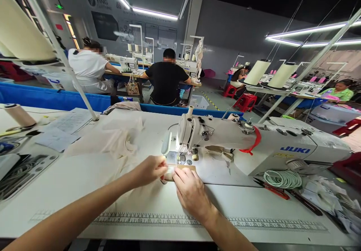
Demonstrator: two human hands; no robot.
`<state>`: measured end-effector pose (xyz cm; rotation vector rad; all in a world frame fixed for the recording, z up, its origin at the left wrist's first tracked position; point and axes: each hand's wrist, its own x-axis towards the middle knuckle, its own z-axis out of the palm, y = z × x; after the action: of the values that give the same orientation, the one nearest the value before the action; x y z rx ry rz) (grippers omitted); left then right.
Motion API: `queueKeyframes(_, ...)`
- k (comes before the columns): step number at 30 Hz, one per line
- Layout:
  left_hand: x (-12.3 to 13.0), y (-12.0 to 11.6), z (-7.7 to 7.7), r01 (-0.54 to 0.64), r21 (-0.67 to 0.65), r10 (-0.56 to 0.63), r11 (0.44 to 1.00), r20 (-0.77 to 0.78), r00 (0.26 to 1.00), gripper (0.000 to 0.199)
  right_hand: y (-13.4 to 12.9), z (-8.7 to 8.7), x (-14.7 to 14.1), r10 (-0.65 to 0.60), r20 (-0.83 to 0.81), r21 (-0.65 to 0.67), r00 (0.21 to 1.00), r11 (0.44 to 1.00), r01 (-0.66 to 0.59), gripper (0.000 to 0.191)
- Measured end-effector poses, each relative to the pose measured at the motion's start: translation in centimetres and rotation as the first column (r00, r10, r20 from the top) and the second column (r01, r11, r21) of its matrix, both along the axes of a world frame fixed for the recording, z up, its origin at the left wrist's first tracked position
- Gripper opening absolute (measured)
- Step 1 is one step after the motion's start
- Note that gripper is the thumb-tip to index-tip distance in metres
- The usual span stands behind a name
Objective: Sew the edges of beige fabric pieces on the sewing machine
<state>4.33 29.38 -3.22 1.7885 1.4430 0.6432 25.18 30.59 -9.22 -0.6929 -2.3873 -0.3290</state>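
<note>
- Cloth [170, 171], pale and partly hidden, between both hands, near the head of the sewing machine [262, 144]; kept there, presumably, for control close to the stitching spot. Taken as the dial's centre below.
- Left hand [153, 169] at nine o'clock: thumb and fingers together, apparently clamped on the cloth's edge, though blurred; likely for tension from that side.
- Right hand [191, 189] at four o'clock: fingers side by side, laid over the cloth and a brown piece [188, 167], seemingly for flatness; whether pinched from below, cannot tell.
- Machine head at one o'clock, body stretching towards three, with room towards ten for loose fabric [120, 145] in a soft heap, probably for easy reach.
- Printed ruler [141, 220] at six o'clock, along the near edge, perhaps for quick measuring.
- Red-handled scissors [278, 191] and coiled cord [282, 179] near three o'clock, well apart from the cloth, perhaps to avoid snagging.
</note>
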Motion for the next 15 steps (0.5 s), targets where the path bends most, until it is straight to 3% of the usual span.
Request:
queueKeyframes(3, 2.1, 1.5, -1.9, -0.027, -0.002, 0.027, 1.0, 0.101, 0.994, 0.016, 0.0, -0.2, 0.1, 0.01, -0.014, -0.008, 1.0, 1.0, -0.01, 0.024)
queueKeyframes(7, 2.0, 3.0, -3.4, -0.078, 0.011, 0.078, 0.997, 0.006, 0.997, 0.011, 0.0, -0.1, 0.3, -0.006, -0.006, -0.02, 1.0, 1.0, 0.006, 0.033)
queueKeyframes(15, 2.0, 3.1, -2.6, -0.098, -0.052, 0.092, 0.994, -0.099, 0.991, 0.007, 0.5, 0.3, 1.6, -0.009, -0.031, -0.166, 0.999, 0.986, 0.004, 0.015)
